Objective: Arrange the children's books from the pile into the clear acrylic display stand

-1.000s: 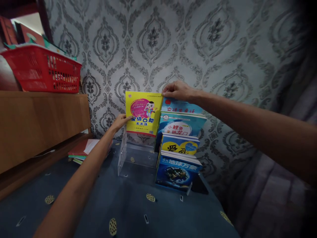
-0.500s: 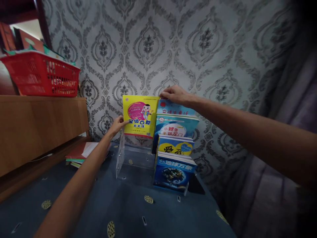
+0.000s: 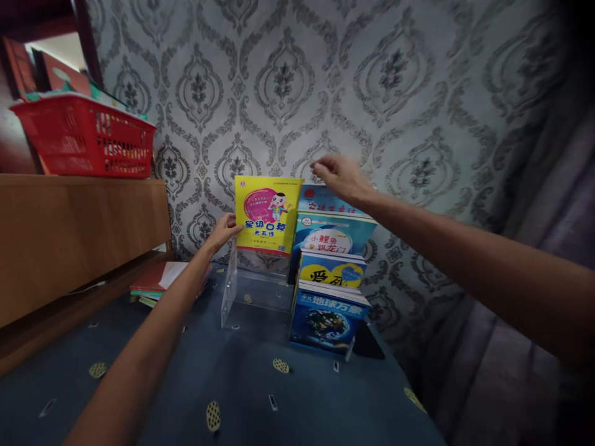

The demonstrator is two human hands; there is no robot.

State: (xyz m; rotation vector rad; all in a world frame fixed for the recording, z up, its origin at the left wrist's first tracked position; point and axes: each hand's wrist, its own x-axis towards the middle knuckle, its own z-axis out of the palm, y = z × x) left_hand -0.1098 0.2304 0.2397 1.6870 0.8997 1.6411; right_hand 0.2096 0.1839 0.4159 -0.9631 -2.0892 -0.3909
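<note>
Pinching the yellow book by its left edge, your left hand holds it upright at the back of the clear rack, beside blue books; your empty right hand hovers apart. Loosening that single grip could let it tip.

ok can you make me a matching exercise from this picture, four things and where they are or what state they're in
1. red plastic basket
2. thin yellow book with a cartoon figure
3. dark blue book with a globe cover
4. right hand

a. raised, holding nothing
b. frontmost in its row
c. on the brown wooden cabinet
d. left hand at its edge

Pairs: 1-c, 2-d, 3-b, 4-a
</note>
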